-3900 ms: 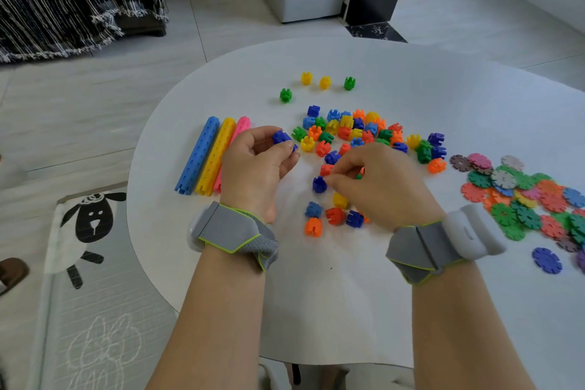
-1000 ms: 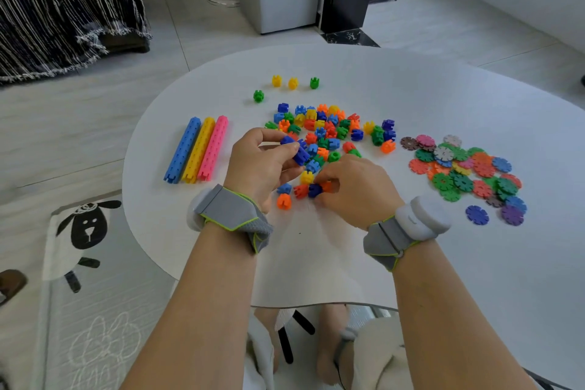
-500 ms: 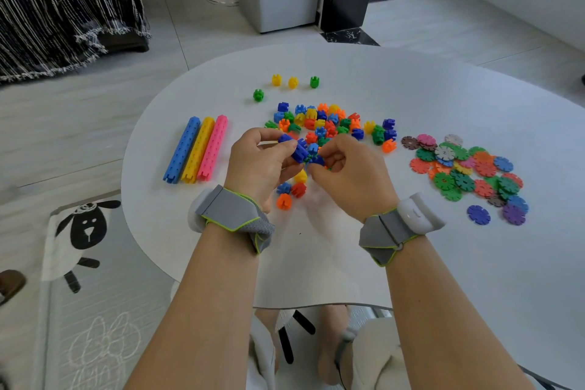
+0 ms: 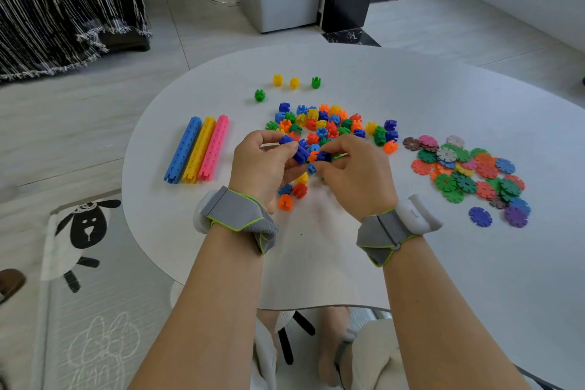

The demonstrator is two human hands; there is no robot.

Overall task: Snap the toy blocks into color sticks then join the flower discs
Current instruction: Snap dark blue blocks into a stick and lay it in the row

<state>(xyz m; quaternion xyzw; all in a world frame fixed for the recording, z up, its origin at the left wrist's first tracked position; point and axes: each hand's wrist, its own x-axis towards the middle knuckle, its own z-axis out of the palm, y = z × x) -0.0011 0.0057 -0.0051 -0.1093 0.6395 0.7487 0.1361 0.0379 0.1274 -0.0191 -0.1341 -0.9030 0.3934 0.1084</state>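
Surface: white table (image 4: 443, 263), smooth and matt, with a rounded edge; pale tiled floor (image 4: 221, 25) around it.
Block pile (image 4: 329, 123): our landmark. Small notched plastic cubes in blue, green, yellow, orange and red, loosely heaped mid-table.
Color sticks: left of the pile we list three studded rods lying side by side, touching: blue stick (image 4: 183, 149), yellow stick (image 4: 199, 149), pink stick (image 4: 214, 147).
Stray blocks (image 4: 294, 82): beyond the pile, two yellow and two green, each apart.
Flower discs (image 4: 468, 171): right of the pile, flat toothed rounds overlapping in a loose spread.
Left hand (image 4: 262, 165): on the pile's near side, fingers curled round a short dark-blue stick (image 4: 299, 152).
Right hand (image 4: 354, 174): close beside the left, thumb and fingertips pinching a single dark-blue block (image 4: 323, 156) at that stick's end; we cannot tell whether the two are joined.
Wristbands (image 4: 237, 212): grey woven fabric edged in lime, one on each wrist.
Near blocks: an orange block (image 4: 285, 202) and a red block (image 4: 299, 190) lie nearer us than the pile, by the left wrist.
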